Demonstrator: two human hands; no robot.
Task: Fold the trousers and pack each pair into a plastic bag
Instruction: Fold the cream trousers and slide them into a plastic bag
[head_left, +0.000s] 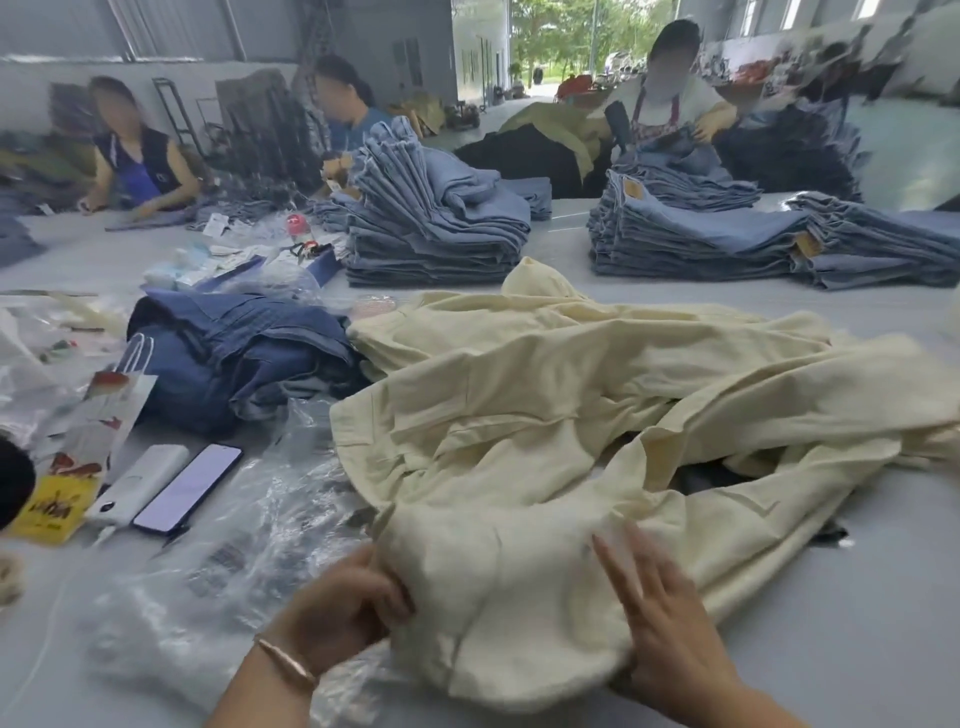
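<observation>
Pale cream-yellow trousers (545, 395) at centre, dark blue garments (234, 353) at left, faded blue denim stacks (431, 228) behind, yellow packet (49, 506) at lower left, white power bank (137, 486), grey table (857, 649).

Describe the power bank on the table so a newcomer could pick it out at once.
Start at the heap of cream trousers in the middle of the grey table and look to its left, past the clear plastic bags. The power bank lies beside a dark-screened phone; it alone is a white block.

Soft daylight, motion blur, warped edges
</observation>
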